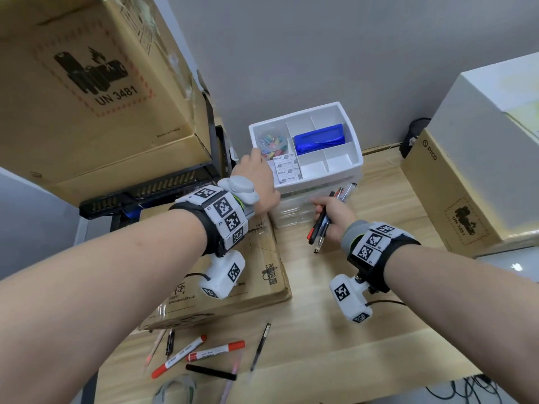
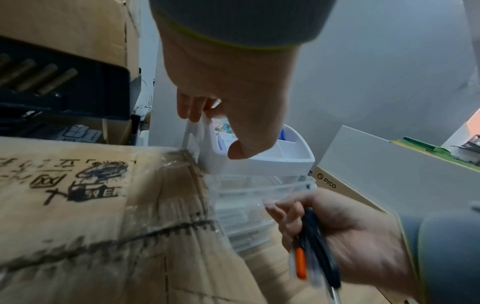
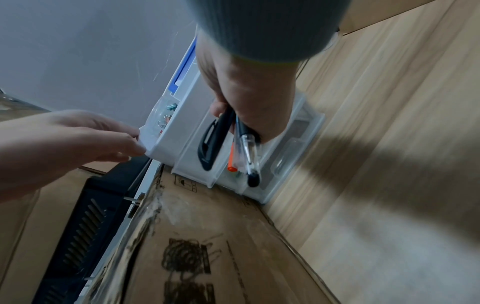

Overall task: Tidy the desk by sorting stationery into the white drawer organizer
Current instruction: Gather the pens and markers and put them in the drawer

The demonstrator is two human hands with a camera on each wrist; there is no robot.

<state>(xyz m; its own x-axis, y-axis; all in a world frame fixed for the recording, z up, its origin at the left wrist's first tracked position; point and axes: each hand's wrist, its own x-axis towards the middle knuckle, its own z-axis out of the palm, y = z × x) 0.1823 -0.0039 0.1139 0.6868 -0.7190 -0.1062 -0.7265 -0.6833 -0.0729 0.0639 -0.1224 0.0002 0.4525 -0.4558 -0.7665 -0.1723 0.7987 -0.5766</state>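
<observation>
while the right hand (image 1: 332, 214) clamps a bundle of pens (image 1: 323, 220) against the clear drawers, the left hand (image 1: 256, 182) pinches the white organizer (image 1: 347, 123) rim. tugging it could topple the stack; more markers (image 1: 204, 352) wait on the bench (image 1: 335, 345).

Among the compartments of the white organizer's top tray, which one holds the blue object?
The large back-right compartment of the white organizer holds the blue object. The back-left one has colourful clips, the front-left one notes pads, and the front-right ones look empty.
</observation>
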